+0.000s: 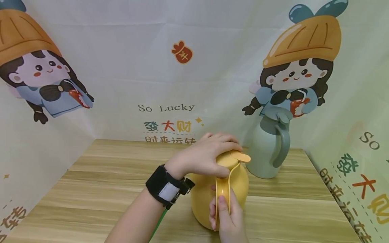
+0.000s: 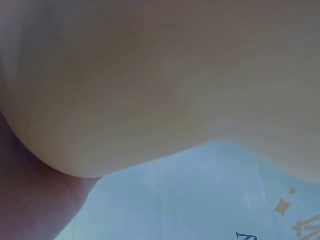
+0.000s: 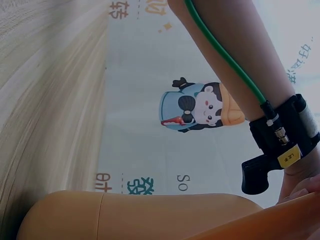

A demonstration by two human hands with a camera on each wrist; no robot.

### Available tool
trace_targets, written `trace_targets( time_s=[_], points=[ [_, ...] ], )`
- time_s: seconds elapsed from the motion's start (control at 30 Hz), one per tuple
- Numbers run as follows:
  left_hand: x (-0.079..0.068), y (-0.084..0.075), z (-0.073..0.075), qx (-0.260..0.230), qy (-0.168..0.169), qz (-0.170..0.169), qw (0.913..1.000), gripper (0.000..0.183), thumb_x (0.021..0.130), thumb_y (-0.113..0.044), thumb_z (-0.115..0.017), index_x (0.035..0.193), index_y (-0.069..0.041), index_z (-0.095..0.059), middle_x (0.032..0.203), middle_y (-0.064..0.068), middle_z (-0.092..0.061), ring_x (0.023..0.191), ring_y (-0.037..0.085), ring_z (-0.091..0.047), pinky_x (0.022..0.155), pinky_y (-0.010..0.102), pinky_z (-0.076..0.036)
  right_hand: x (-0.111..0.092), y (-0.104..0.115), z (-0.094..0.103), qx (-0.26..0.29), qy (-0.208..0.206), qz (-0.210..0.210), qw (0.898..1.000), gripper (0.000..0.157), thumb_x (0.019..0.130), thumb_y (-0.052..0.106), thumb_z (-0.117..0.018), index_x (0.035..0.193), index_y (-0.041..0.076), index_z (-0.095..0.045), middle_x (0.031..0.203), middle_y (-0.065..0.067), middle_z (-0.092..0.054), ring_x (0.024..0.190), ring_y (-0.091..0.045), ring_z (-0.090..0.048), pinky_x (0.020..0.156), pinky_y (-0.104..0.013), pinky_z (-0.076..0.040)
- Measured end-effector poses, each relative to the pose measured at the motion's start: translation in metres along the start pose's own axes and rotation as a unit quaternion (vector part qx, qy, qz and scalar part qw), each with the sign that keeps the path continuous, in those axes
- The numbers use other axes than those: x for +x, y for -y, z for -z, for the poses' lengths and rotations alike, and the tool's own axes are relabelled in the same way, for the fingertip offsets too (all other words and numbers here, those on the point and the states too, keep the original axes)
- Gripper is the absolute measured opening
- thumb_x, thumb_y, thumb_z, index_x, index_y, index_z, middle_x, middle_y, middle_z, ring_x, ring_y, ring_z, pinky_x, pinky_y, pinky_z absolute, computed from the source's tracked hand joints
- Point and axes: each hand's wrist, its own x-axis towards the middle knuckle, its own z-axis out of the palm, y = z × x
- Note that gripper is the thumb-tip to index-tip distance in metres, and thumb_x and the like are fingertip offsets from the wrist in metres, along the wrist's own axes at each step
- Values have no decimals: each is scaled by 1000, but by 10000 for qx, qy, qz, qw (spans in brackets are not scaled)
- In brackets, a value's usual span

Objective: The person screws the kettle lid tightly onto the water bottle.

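Observation:
A yellow thermos jug stands upright on the table, its handle towards me. My right hand grips the handle, thumb laid along its outer face. Over the top, my left hand holds the round lid, with the thumb on the near side and the fingers reaching across the far side. An orange-yellow tab juts from the lid to the right of the left hand. The jug's pale body fills most of the left wrist view. In the right wrist view the jug lies along the bottom edge.
Behind the yellow jug, to the right, stands a grey-green thermos jug with a darker handle. The wood-grain table is bordered by a printed cloth backdrop. A black wrist strap with a camera and green cable is on the left wrist.

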Motion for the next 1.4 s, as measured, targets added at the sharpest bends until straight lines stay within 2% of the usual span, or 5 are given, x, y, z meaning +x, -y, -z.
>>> trace_targets(
  time_s=[0.23, 0.43, 0.6, 0.8, 1.4],
  points=[
    [-6, -12, -2, 161, -454, 719, 9962, 65, 77, -49, -53, 134, -19, -43, 129, -2, -40, 119, 14, -33, 94, 40, -22, -1, 0, -1, -74, -46, -1, 10000, 24, 101, 0, -24, 117, -5, -42, 66, -12, -41, 41, -15, -40, 32, -28, -38],
    [-3, -42, -2, 429, -1074, 2085, 9712, 75, 83, -63, -48, 135, -9, -41, 128, 10, -41, 119, 27, -33, 93, 46, -27, -2, -1, 0, -100, -60, -78, 9999, 24, 101, 1, -23, 116, -4, -41, 66, -12, -42, 41, -15, -40, 32, -29, -37],
    [5, -56, -8, 534, -974, 2513, 9615, 73, 84, -63, -47, 130, -6, -44, 120, 11, -43, 108, 27, -37, 88, 42, -32, -3, -5, 1, -68, -36, 214, 9997, 22, 100, -3, -22, 110, -5, -41, 65, -14, -42, 40, -16, -40, 30, -27, -35],
    [6, -57, -17, 944, -771, 2440, 9621, 59, 83, -64, -47, 111, -13, -56, 101, 6, -43, 94, 24, -36, 81, 38, -30, -4, -5, -1, -89, -101, 118, 9998, 18, 100, -2, -23, 101, -4, -41, 65, -13, -43, 40, -16, -40, 31, -28, -36],
    [7, -40, -26, 1043, -1400, 1708, 9697, 39, 75, -59, -56, 99, -29, -58, 99, -7, -42, 95, 16, -37, 77, 36, -29, -3, -5, 1, -1, -64, 161, 9998, 22, 100, -2, -24, 111, -3, -43, 67, -13, -42, 41, -16, -41, 32, -27, -38]
  ],
)
